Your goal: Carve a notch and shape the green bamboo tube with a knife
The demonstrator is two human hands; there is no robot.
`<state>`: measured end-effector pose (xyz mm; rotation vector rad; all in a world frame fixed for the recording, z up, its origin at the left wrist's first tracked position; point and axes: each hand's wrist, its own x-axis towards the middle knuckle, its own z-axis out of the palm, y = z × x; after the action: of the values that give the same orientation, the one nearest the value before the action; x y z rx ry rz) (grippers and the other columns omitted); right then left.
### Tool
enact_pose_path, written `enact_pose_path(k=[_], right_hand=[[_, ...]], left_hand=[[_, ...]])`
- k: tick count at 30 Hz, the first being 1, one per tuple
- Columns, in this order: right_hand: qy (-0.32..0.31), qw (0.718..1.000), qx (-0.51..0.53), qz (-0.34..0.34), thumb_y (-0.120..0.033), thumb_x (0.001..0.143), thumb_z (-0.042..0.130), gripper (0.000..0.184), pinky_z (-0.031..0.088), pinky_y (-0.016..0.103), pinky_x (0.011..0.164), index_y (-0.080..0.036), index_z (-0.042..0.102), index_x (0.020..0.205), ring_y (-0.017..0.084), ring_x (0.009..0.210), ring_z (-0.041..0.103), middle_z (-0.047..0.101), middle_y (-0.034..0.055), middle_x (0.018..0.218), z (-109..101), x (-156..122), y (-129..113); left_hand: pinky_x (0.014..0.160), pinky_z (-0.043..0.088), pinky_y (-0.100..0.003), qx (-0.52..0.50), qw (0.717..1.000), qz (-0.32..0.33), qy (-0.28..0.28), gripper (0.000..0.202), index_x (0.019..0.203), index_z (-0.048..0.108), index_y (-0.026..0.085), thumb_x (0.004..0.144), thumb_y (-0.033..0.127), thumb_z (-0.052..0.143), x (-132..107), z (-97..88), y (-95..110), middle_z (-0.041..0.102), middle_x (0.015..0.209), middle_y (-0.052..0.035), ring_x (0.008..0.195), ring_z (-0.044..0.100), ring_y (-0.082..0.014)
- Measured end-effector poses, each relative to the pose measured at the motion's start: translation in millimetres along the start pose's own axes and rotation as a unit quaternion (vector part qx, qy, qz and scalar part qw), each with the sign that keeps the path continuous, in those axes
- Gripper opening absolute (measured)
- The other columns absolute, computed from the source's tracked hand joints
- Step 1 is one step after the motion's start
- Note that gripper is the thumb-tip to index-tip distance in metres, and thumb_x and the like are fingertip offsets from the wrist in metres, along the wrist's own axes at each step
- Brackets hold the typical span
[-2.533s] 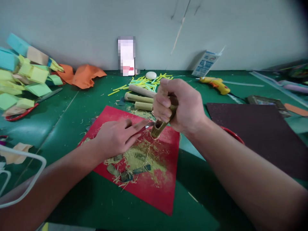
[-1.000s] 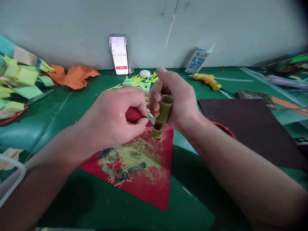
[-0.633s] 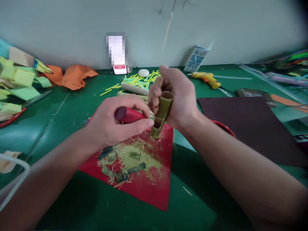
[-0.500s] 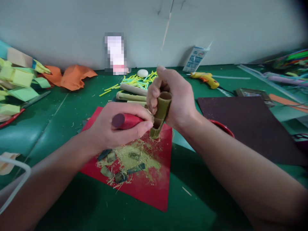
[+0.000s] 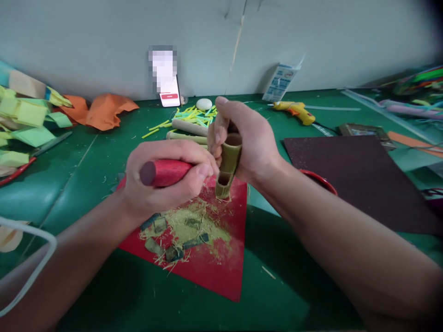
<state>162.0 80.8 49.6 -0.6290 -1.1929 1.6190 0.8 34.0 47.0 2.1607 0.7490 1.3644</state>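
My left hand (image 5: 169, 177) is closed around the red handle (image 5: 173, 173) of a tool; its working end is hidden behind my fingers. Beside it, my right hand (image 5: 251, 138) wraps the back of a short bamboo tube (image 5: 231, 157), gripping it near its top. The tube stands almost upright, leaning slightly, with its hollow mouth facing up and a notch cut into its side low down. Its bottom end meets a red sheet (image 5: 231, 276). Pale sawdust (image 5: 194, 221), shavings and several small bamboo chips (image 5: 160, 225) lie on that sheet below my left hand.
More bamboo pieces (image 5: 188, 127), yellow-green sticks (image 5: 155, 131) and a white oval object (image 5: 204, 104) lie behind my hands. A phone (image 5: 168, 80) leans on the wall. To the right are a yellow glue gun (image 5: 299, 113) and a dark sheet (image 5: 346, 180); sticky notes (image 5: 29, 113) and orange paper (image 5: 107, 111) sit left.
My left hand has drawn back to the left with the red-handled tool. The top of the bamboo tube and my right hand have shifted slightly left.
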Motion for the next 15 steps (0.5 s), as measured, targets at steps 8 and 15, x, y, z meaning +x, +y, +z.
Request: enact_pose_path(k=[8,15], right_hand=[[0.004,0.999,-0.037,-0.029,-0.056,0.083,0.059,0.047,0.035,0.027,0.037,-0.022,0.053,0.05,0.014,0.037,0.046,0.052,-0.0005,0.042,-2.4,-0.4,1.7],[0.015,0.999,-0.032,-0.039,-0.041,0.081,0.06,0.04,0.033,0.027,0.034,-0.022,0.053,0.046,0.013,0.036,0.043,0.05,-0.0001,0.042,3.4,-3.4,1.4]], left_hand=[[0.076,0.057,-0.034,-0.022,0.999,-0.012,0.047,0.016,0.072,0.07,0.025,0.086,0.028,0.065,-3.8,9.7,-8.5,0.073,0.076,0.0012,0.073,0.07,-0.0175],[0.071,0.058,-0.032,-0.01,0.998,-0.033,0.052,0.014,0.073,0.071,0.022,0.084,0.023,0.063,-10.3,11.6,-15.5,0.073,0.076,-0.0004,0.07,0.068,-0.0156]])
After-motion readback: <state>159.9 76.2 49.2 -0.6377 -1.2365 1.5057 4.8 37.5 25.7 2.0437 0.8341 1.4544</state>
